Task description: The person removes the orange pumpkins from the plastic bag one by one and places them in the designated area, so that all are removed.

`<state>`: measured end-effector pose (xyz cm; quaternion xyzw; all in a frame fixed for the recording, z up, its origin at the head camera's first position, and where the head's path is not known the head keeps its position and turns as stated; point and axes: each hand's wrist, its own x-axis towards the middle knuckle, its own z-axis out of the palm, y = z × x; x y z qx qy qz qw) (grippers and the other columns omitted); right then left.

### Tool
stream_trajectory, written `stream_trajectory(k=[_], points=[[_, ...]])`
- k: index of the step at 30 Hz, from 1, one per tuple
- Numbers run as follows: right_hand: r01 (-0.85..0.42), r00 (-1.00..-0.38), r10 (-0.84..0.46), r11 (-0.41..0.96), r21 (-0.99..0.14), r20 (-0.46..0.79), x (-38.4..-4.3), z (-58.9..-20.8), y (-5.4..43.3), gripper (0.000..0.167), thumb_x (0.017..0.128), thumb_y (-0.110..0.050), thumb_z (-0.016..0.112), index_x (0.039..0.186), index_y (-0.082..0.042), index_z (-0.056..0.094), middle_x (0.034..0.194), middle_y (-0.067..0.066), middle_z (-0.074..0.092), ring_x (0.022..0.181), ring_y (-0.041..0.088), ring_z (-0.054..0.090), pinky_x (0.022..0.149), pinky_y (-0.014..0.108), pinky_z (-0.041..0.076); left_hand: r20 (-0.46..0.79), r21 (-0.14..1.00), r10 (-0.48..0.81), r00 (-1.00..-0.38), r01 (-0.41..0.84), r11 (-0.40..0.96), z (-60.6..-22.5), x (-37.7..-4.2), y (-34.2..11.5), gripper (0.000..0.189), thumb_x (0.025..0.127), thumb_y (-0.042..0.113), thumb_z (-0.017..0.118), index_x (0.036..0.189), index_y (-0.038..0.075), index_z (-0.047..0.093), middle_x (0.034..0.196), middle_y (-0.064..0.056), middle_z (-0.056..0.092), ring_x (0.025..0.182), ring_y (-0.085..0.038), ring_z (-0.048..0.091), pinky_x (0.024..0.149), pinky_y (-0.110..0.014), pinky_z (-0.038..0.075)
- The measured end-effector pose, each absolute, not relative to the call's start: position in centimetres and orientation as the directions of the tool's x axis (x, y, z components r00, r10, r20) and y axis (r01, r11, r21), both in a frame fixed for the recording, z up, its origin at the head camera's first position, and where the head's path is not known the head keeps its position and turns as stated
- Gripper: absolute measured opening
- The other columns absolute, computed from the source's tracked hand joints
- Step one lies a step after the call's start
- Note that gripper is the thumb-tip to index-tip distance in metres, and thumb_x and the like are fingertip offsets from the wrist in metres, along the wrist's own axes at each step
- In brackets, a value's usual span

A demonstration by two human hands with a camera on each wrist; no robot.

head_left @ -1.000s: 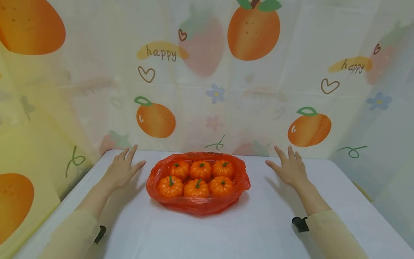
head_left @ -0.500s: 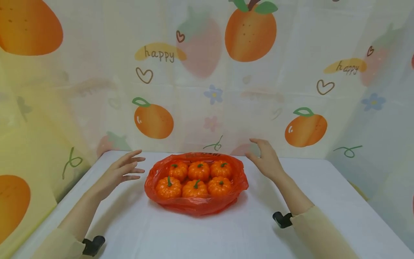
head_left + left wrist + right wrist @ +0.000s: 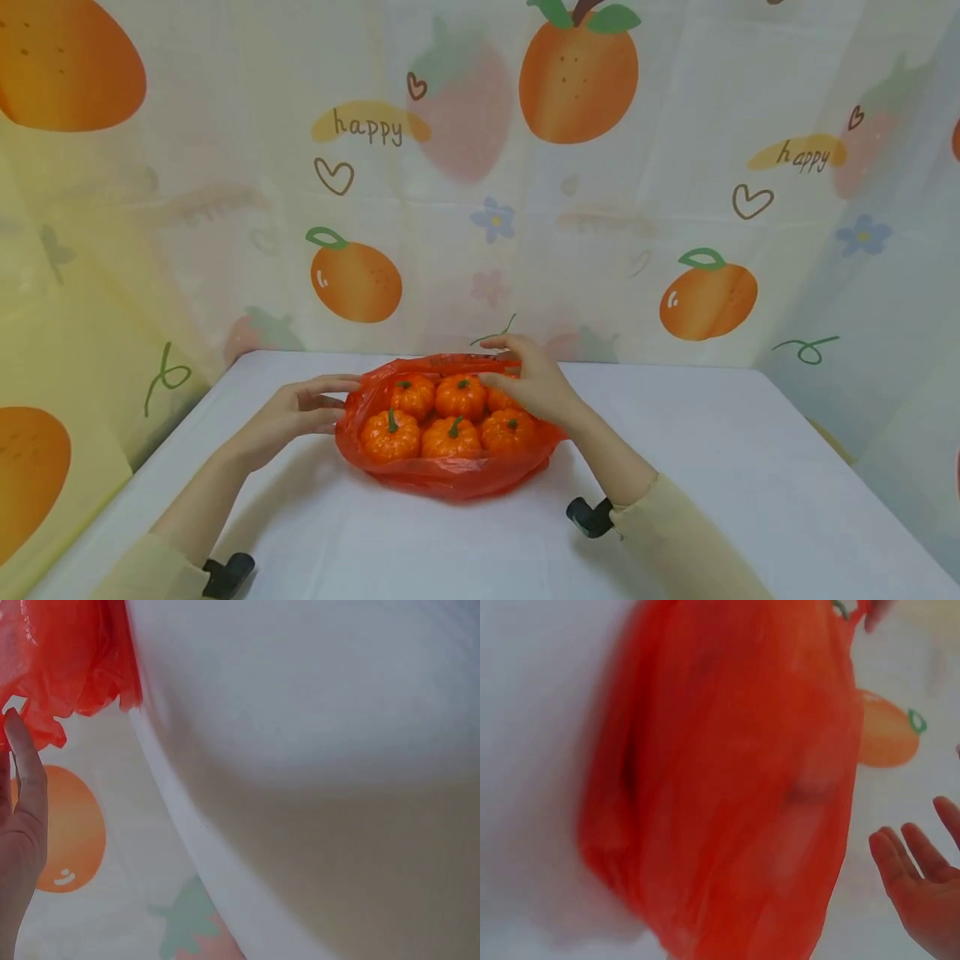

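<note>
A red plastic bag [image 3: 450,485] sits on the white table with its mouth spread wide. Inside it lie several small orange pumpkins [image 3: 461,395] with green stems, in two rows. My left hand [image 3: 300,412] is at the bag's left rim, its fingertips at the plastic; whether they pinch it is hard to see, though the fingers look fairly straight in the left wrist view. Over the back right of the bag reaches my right hand [image 3: 543,387], fingers spread and holding nothing, partly hiding a back pumpkin. The right wrist view shows the bag's side [image 3: 735,787] beside that hand.
The white tabletop [image 3: 420,554] extends around the bag. Behind it hangs a pale curtain [image 3: 450,275] printed with fruit and hearts. A black wrist device [image 3: 591,517] sits at the right cuff and another [image 3: 228,575] at the left.
My right hand has swung left from beside the bag to above its back right. My left hand has moved right to the bag's left rim. Bag and pumpkins stay put.
</note>
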<state>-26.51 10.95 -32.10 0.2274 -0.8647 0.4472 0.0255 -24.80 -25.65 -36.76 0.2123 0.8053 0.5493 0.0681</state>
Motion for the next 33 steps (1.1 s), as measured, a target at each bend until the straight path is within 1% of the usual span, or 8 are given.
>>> stream_trajectory(k=[2, 6, 10, 17, 22, 26, 29, 33], points=[[-0.420, -0.889, -0.393, 0.491, -0.763, 0.237, -26.4, -32.1, 10.0, 0.044, 0.090, -0.029, 0.071, 0.132, -0.022, 0.059, 0.142, 0.002, 0.054, 0.131, 0.030, 0.052, 0.105, 0.052, 0.047, 0.124, 0.901, 0.407, -0.905, 0.275, 0.336, -36.8, -24.8, -25.4, 0.041, 0.095, 0.015, 0.062, 0.134, 0.002, 0.058, 0.139, 0.011, 0.057, 0.106, -0.004, 0.064, 0.084, -0.027, 0.058], [-0.439, -0.862, -0.455, 0.457, -0.773, 0.221, -26.6, -32.1, 8.4, 0.042, 0.090, -0.027, 0.071, 0.130, -0.022, 0.060, 0.135, -0.002, 0.060, 0.128, 0.024, 0.054, 0.106, 0.050, 0.047, 0.128, 0.882, 0.393, -0.911, 0.286, 0.375, -36.9, -25.0, -24.9, 0.039, 0.092, 0.015, 0.066, 0.129, 0.004, 0.063, 0.148, -0.013, 0.050, 0.108, -0.005, 0.060, 0.085, -0.025, 0.056], [-0.425, -0.844, -0.507, 0.439, -0.792, 0.172, -26.7, -32.1, 6.7, 0.043, 0.089, -0.029, 0.072, 0.130, -0.023, 0.060, 0.133, -0.003, 0.062, 0.124, 0.019, 0.057, 0.102, 0.043, 0.051, 0.116, 0.877, 0.386, -0.915, 0.277, 0.392, -36.8, -25.1, -24.4, 0.038, 0.090, 0.017, 0.068, 0.126, 0.005, 0.065, 0.149, -0.020, 0.047, 0.110, 0.000, 0.059, 0.087, -0.023, 0.054], [-0.407, -0.826, -0.557, 0.480, -0.778, 0.089, -26.7, -32.5, 3.9, 0.050, 0.086, -0.032, 0.075, 0.132, -0.022, 0.059, 0.139, 0.001, 0.059, 0.127, 0.025, 0.056, 0.096, 0.038, 0.054, 0.091, 0.875, 0.370, -0.925, 0.251, 0.414, -36.6, -25.2, -24.4, 0.038, 0.090, 0.016, 0.068, 0.126, 0.006, 0.066, 0.148, -0.020, 0.049, 0.107, 0.010, 0.057, 0.087, -0.022, 0.053], [-0.428, -0.812, -0.580, 0.521, -0.738, 0.061, -26.9, -33.3, 2.4, 0.052, 0.084, -0.031, 0.077, 0.132, -0.019, 0.059, 0.137, 0.003, 0.061, 0.121, 0.025, 0.060, 0.095, 0.034, 0.054, 0.076, 0.874, 0.360, -0.930, 0.236, 0.425, -36.6, -25.2, -24.5, 0.040, 0.090, 0.016, 0.067, 0.129, 0.008, 0.064, 0.148, -0.019, 0.049, 0.108, 0.009, 0.057, 0.087, -0.023, 0.054], [-0.410, -0.808, -0.588, 0.524, -0.746, 0.031, -27.1, -33.9, 1.4, 0.053, 0.083, -0.030, 0.078, 0.132, -0.019, 0.059, 0.135, 0.004, 0.061, 0.121, 0.025, 0.061, 0.095, 0.035, 0.054, 0.068, 0.873, 0.354, -0.933, 0.228, 0.432, -36.7, -25.2, -24.6, 0.040, 0.090, 0.016, 0.067, 0.130, 0.009, 0.063, 0.146, -0.017, 0.051, 0.107, 0.008, 0.057, 0.087, -0.024, 0.054], [-0.393, -0.810, -0.586, 0.533, -0.749, 0.007, -27.1, -34.3, 0.8, 0.053, 0.083, -0.030, 0.079, 0.131, -0.020, 0.059, 0.135, 0.002, 0.061, 0.121, 0.024, 0.060, 0.093, 0.035, 0.055, 0.064, 0.875, 0.350, -0.934, 0.222, 0.431, -36.7, -25.2, -24.5, 0.041, 0.090, 0.016, 0.067, 0.130, 0.007, 0.062, 0.142, -0.010, 0.056, 0.107, 0.007, 0.058, 0.086, -0.025, 0.055], [-0.387, -0.811, -0.584, 0.557, -0.734, -0.016, -27.1, -34.8, 0.3, 0.054, 0.082, -0.030, 0.079, 0.131, -0.022, 0.058, 0.135, 0.001, 0.062, 0.121, 0.021, 0.058, 0.094, 0.037, 0.055, 0.063, 0.885, 0.351, -0.934, 0.215, 0.413, -36.8, -25.3, -24.5, 0.042, 0.090, 0.014, 0.067, 0.131, 0.005, 0.061, 0.129, 0.008, 0.063, 0.105, 0.006, 0.059, 0.085, -0.025, 0.056]])
